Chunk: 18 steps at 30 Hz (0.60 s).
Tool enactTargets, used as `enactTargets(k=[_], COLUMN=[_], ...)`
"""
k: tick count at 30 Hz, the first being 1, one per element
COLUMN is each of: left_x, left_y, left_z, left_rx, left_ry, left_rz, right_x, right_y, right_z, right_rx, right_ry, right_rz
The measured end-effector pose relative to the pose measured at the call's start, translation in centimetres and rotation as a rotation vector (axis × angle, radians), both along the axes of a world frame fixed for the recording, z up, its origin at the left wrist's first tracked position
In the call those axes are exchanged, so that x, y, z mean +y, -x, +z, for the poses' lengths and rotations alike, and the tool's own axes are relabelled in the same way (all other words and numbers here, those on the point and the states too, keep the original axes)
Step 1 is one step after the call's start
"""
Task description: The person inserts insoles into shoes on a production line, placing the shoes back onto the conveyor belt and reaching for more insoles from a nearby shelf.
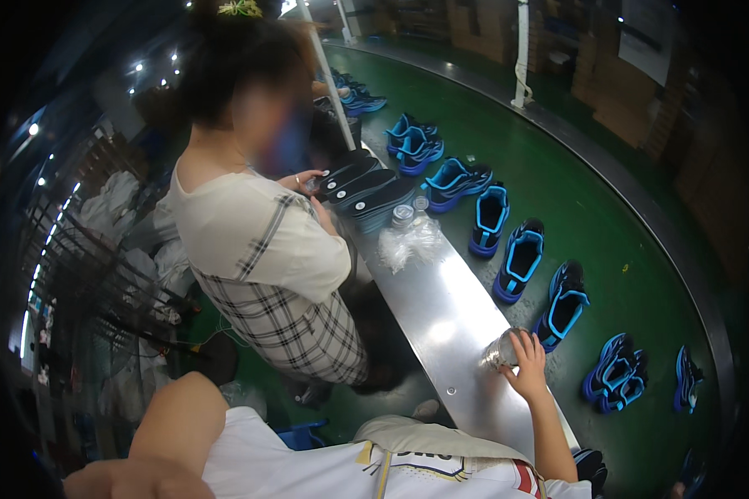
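My right hand [528,366] reaches over the metal ledge, its fingers bent round a shiny, clear-and-silvery plastic bundle [498,353] that rests there. What is inside the bundle I cannot make out. A black and blue sneaker [563,308] stands on the green belt just beyond these fingers. At the lower left corner, my left hand [133,481] is close to the camera and blurred; its fingers are not distinct. Farther along the ledge sit crumpled clear plastic bags [412,241] with round-topped items beside them.
A co-worker [262,241] stands at the left, both hands at stacks of dark insoles [366,187] on the ledge. Several black and blue sneakers, such as this one [520,259], line the green belt [624,249]. A white post [522,54] rises behind it.
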State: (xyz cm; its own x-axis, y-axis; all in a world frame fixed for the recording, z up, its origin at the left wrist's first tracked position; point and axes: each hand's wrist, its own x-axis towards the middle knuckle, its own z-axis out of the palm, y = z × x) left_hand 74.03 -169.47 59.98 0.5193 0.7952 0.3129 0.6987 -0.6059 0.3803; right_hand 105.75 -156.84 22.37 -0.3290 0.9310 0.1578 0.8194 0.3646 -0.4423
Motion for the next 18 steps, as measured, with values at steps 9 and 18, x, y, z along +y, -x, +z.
enactTargets(k=[9, 18], left_x=[-2.2, -7.4], left_y=[3.1, 3.0], left_z=[-0.2, 0.2], left_rx=[0.066, -0.095], left_ry=[0.005, 0.457], left_rz=[0.12, 0.597], right_x=[-0.5, -3.4], right_y=[0.4, 1.4], right_z=[-0.4, 3.1], right_rx=[0.278, 0.282], right_ry=[0.019, -0.159], right_rz=[0.07, -0.005])
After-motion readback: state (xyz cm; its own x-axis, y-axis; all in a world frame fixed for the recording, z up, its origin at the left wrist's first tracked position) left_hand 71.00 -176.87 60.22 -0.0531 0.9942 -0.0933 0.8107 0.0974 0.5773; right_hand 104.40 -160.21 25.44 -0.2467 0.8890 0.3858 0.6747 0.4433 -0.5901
